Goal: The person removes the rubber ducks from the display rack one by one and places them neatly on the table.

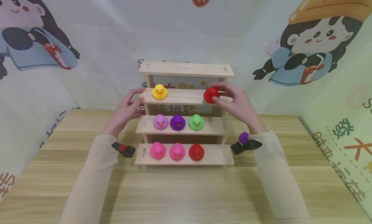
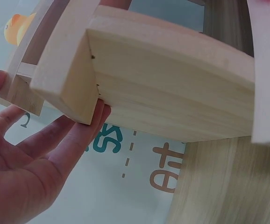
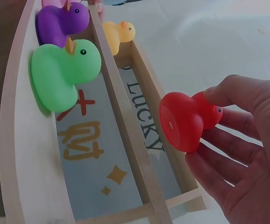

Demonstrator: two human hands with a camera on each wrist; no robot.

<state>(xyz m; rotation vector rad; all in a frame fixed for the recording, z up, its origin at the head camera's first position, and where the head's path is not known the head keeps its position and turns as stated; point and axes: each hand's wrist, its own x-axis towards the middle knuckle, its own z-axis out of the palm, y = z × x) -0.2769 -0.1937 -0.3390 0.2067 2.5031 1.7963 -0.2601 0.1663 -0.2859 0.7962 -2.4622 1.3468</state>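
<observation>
My right hand (image 1: pixel 236 101) pinches a red rubber duck (image 3: pixel 181 119) by its head, at the right end of the second shelf from the top; in the right wrist view its flat base faces left. At that shelf's left end, my left hand (image 1: pixel 128 109) touches the wooden tiered rack (image 1: pixel 186 69), its thumb on the shelf edge and its fingers against the side. A yellow duck (image 1: pixel 160 92) sits near that left end. One tier down stand a light purple duck (image 1: pixel 160 122), a dark purple duck (image 1: pixel 177 122) and a green duck (image 1: pixel 196 122).
On the lowest shelf are two pink ducks (image 1: pixel 158 150) and another red duck (image 1: pixel 196 152). A purple object (image 1: pixel 243 137) shows beside my right wrist, partly hidden by its strap. The rack stands on a wood-grain table (image 1: pixel 186 195) before a printed backdrop (image 1: pixel 186 30).
</observation>
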